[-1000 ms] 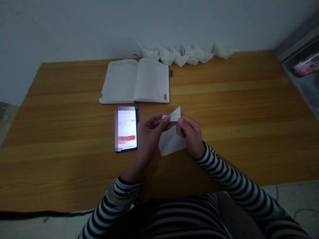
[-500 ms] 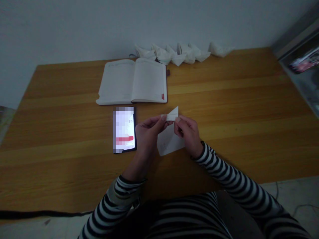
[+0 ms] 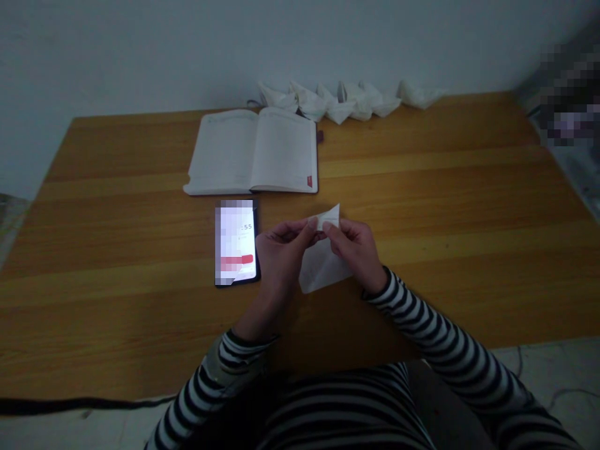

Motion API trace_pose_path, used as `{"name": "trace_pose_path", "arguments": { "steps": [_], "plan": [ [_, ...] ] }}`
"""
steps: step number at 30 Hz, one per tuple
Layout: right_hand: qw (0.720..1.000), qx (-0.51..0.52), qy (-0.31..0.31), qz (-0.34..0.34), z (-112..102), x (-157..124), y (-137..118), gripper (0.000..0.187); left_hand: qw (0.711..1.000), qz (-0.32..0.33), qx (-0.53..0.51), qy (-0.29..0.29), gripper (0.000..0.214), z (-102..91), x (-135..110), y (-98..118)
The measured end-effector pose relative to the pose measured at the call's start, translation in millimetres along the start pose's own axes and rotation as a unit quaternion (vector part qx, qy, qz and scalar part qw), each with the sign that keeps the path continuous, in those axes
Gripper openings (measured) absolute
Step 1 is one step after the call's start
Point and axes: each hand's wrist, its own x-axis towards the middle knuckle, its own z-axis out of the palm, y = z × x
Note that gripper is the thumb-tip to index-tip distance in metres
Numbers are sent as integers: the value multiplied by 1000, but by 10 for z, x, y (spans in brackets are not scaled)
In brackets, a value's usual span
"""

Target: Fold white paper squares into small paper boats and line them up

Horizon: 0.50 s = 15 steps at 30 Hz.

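Note:
Between both hands is a small piece of folded white paper [image 3: 330, 217], one pointed corner sticking up at its right end. My left hand [image 3: 285, 247] pinches its left side with thumb and fingers. My right hand [image 3: 359, 247] grips its right side, the thumb pressed on the front near the left thumb. Below them a flat sheet of white paper [image 3: 321, 269] lies on the table, partly covered by the right hand. Whether the sheet joins the folded piece I cannot tell.
A lit phone [image 3: 237, 244] lies just left of my left hand. Behind it an open notebook [image 3: 255, 153] rests on the wooden table [image 3: 445, 206]. Several folded white paper shapes [image 3: 340, 109] stand in a row along the wall.
My right thumb has slid left across the folded paper, closer to the left thumb. The whole view has shifted slightly.

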Motion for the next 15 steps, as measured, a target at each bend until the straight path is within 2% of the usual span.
{"name": "trace_pose_path", "arguments": {
  "steps": [5, 8, 10, 13, 15],
  "plan": [
    [999, -2, -15, -33, -78, 19, 5, 52, 997, 8, 21, -77, 24, -38, 17, 67],
    [996, -44, -10, -76, -102, 3, -19, 51, 992, 19, 40, -119, 41, -60, 21, 110],
    [990, -92, -10, -104, -111, -11, -50, 50, 988, 50, 58, -133, 50, -67, 17, 136],
    [984, -120, -40, -124, -119, -28, -91, 49, 975, 101, 115, -162, 45, -74, 8, 155],
    [986, -103, -72, -112, -122, -30, -98, 49, 967, 120, 148, -170, 42, -80, 8, 146]
  ]
}}
